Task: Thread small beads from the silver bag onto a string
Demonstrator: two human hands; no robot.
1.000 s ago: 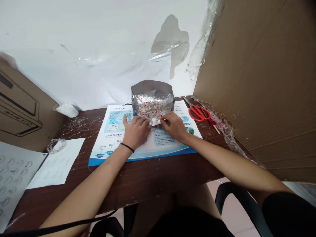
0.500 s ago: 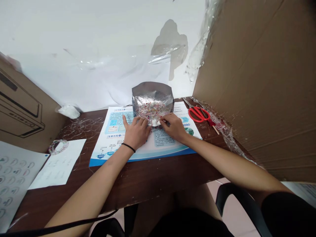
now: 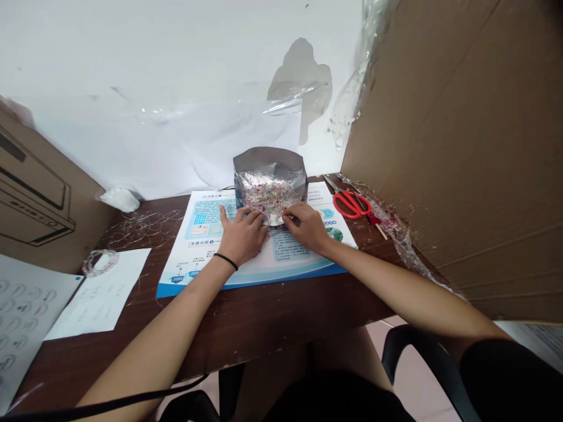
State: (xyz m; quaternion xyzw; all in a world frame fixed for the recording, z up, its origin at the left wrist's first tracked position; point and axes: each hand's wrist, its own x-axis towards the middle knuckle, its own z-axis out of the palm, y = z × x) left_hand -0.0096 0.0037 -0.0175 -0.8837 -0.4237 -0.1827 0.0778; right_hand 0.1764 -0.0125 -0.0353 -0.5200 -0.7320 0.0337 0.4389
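A silvery foil bag (image 3: 268,159) stands with its mouth facing me, and many small coloured beads (image 3: 275,196) lie inside it. My left hand (image 3: 241,234), with a dark band at the wrist, rests at the bag's lower left front. Its thumb sticks out to the side, and the other fingers lie over the edge, slightly bent. At the lower right front, my right hand (image 3: 305,225) has thumb and forefinger pinched together by the lip. What they pinch is too small to make out. Under both hands lies a blue and white printed sheet (image 3: 281,272).
Red-handled scissors (image 3: 352,204) lie right of the bag, beside crumpled clear plastic (image 3: 404,243). Tangled clear thread (image 3: 147,227) and a beaded ring (image 3: 101,262) on white paper (image 3: 99,302) lie left. Cardboard boxes (image 3: 461,152) flank the dark table (image 3: 281,316).
The whole view has shifted slightly. Both hands stay at the bag's front edge in nearly the same pose.
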